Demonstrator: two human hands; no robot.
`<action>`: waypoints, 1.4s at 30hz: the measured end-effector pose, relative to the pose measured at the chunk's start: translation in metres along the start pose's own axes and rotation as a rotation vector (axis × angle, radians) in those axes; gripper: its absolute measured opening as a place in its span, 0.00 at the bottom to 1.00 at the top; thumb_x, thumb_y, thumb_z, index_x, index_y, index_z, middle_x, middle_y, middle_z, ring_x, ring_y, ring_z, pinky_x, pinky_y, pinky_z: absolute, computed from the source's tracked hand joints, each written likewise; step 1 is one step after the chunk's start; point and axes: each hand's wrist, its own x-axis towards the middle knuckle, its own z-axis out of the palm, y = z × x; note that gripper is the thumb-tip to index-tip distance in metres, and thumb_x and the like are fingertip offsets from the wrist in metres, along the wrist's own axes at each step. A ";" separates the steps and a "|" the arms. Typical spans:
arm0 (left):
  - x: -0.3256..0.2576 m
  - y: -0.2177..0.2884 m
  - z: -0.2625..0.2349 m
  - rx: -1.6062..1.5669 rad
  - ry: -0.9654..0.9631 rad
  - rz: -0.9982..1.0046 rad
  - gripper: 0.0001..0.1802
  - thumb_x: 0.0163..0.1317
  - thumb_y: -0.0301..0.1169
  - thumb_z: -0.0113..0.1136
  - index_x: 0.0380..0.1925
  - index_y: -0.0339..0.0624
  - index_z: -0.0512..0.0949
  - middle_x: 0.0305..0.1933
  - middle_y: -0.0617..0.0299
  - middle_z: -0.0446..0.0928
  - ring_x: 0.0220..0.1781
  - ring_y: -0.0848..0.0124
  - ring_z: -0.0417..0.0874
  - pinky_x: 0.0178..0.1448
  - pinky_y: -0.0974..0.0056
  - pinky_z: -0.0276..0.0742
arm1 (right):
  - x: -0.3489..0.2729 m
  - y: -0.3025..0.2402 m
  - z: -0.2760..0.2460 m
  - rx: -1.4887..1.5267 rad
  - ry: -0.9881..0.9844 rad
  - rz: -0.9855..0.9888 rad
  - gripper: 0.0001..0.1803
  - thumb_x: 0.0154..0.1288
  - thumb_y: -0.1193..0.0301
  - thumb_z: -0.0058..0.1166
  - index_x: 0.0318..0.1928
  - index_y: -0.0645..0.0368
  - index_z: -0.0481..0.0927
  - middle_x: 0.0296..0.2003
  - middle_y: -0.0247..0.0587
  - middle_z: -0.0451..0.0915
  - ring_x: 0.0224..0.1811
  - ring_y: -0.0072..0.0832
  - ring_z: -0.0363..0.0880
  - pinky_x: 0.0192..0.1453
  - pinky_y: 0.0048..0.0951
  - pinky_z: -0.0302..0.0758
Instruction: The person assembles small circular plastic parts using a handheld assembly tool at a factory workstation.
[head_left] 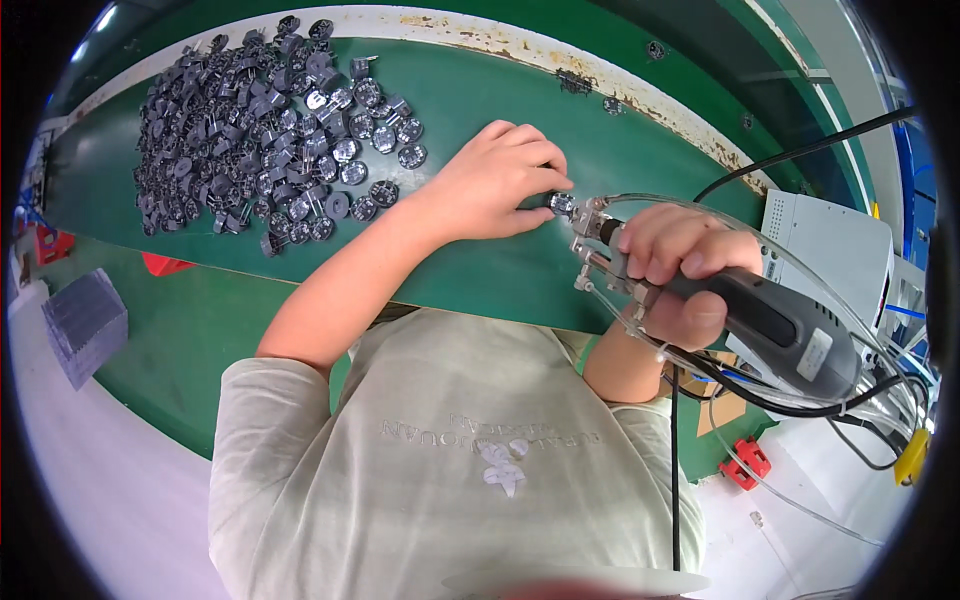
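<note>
My left hand rests over the green tabletop, its fingers and thumb closed on a small round black part with a shiny face. In my right hand is a dark grey powered screwdriver, my fingers wrapped round its body. Its metal nose, fitted with clear tubes, points left and is right beside the round part; whether they touch I cannot tell. Left of my left hand lies a large heap of similar round black parts, some with pins or prongs showing.
A raised, rusty white edge runs along the green table's far side. Several loose parts lie beyond it. A white box-shaped machine stands at the right, with cables and tubes nearby. Grey stacked sheets stand at lower left.
</note>
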 end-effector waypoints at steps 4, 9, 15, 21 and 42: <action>0.002 0.007 -0.004 -0.034 0.092 0.013 0.09 0.46 0.31 0.71 0.28 0.47 0.81 0.44 0.69 0.75 0.54 0.66 0.75 0.59 0.57 0.68 | 0.002 -0.006 -0.001 0.007 -0.016 -0.019 0.24 0.60 0.55 0.69 0.35 0.59 0.70 0.21 0.39 0.74 0.20 0.31 0.73 0.29 0.38 0.76; 0.000 0.005 -0.003 -0.015 0.071 0.109 0.09 0.46 0.30 0.71 0.26 0.47 0.80 0.42 0.68 0.75 0.53 0.64 0.75 0.59 0.56 0.68 | 0.001 -0.014 0.001 -0.010 -0.043 -0.029 0.25 0.59 0.52 0.68 0.35 0.58 0.70 0.20 0.39 0.74 0.19 0.31 0.74 0.28 0.37 0.76; 0.000 0.002 -0.003 -0.078 0.068 0.115 0.07 0.48 0.30 0.70 0.26 0.47 0.80 0.41 0.69 0.76 0.52 0.64 0.76 0.59 0.56 0.67 | 0.000 -0.015 0.000 -0.021 -0.027 -0.055 0.27 0.58 0.50 0.68 0.37 0.57 0.70 0.21 0.38 0.74 0.19 0.31 0.74 0.28 0.38 0.77; -0.001 0.000 -0.003 -0.135 0.037 0.111 0.05 0.52 0.31 0.69 0.28 0.47 0.82 0.41 0.70 0.78 0.52 0.65 0.76 0.61 0.56 0.66 | -0.001 -0.019 0.000 -0.014 0.005 -0.064 0.27 0.58 0.48 0.68 0.36 0.56 0.69 0.21 0.37 0.74 0.19 0.32 0.74 0.28 0.39 0.78; 0.000 0.000 -0.005 0.089 -0.030 -0.011 0.24 0.46 0.35 0.71 0.46 0.48 0.81 0.50 0.66 0.76 0.57 0.63 0.73 0.64 0.54 0.64 | 0.000 0.003 -0.010 -0.097 -0.123 -0.017 0.19 0.68 0.56 0.57 0.39 0.58 0.68 0.22 0.39 0.73 0.21 0.30 0.73 0.30 0.39 0.78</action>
